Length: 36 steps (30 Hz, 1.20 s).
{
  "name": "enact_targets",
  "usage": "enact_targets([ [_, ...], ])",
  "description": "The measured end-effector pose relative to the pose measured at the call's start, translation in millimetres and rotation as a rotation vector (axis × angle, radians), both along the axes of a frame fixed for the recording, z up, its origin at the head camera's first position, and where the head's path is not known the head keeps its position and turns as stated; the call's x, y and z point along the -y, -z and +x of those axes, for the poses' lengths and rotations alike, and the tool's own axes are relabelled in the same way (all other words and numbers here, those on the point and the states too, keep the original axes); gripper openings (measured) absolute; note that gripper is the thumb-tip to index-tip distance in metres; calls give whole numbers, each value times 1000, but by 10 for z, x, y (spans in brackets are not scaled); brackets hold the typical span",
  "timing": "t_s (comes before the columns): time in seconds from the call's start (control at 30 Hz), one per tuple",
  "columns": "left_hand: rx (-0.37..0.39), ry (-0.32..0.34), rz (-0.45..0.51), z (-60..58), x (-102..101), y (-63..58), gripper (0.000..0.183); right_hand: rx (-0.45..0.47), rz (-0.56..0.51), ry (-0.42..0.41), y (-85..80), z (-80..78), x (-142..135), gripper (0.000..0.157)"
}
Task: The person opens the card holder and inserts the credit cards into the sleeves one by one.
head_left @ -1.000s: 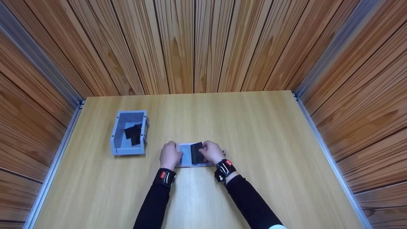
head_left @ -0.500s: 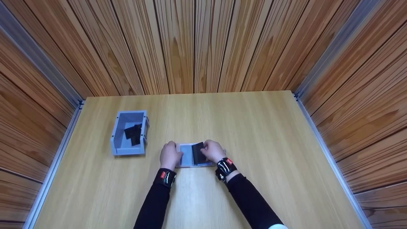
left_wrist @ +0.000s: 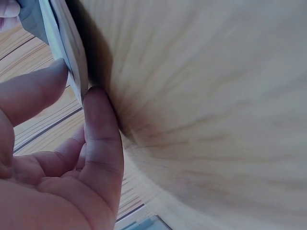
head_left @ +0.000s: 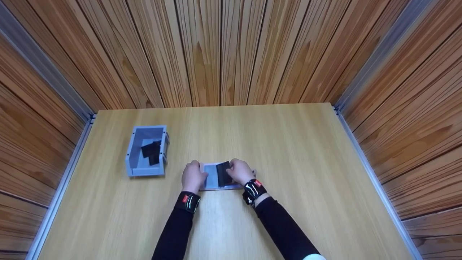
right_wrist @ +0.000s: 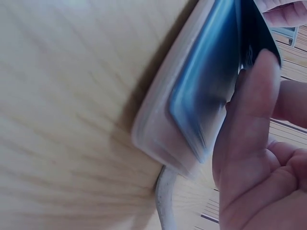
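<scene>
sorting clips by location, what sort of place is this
Probably a work booth of some kind: wood-patterned panels stand on three sides, metal rails run along their edges, and a bin sits on the table.

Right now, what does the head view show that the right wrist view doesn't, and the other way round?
Head view only: the wristbands, black sleeves and dark pieces in the bin.
Right wrist view only: a faint marking on the dark sheet, and the pale cord's length.
Both: the right hand pinching that sheet, the left hand, the flat object and the table.
</scene>
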<state>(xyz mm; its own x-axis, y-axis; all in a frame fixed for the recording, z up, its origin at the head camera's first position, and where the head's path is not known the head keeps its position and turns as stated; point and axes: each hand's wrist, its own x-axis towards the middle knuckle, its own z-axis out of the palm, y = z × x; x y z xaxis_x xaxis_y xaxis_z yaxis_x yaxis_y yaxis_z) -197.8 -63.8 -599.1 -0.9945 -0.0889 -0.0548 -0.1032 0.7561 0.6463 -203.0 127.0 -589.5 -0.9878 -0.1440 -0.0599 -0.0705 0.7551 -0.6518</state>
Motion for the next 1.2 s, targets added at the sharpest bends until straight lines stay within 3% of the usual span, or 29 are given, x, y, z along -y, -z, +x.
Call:
enact_targets([
  [0.3, 13, 1, 11, 4, 6, 18, 32, 60, 10, 15, 19, 3, 34, 17],
  [0.57, 11, 3, 20, 12, 11, 30, 33, -11, 62, 14, 39, 20, 58, 15],
  [0.83, -23, 18, 0, 21, 19, 23, 32, 5, 61, 46, 86, 22, 123, 23],
  [1.2, -1, 17, 6, -5, 23, 4, 32, -26, 88, -5, 51, 11, 242, 31],
])
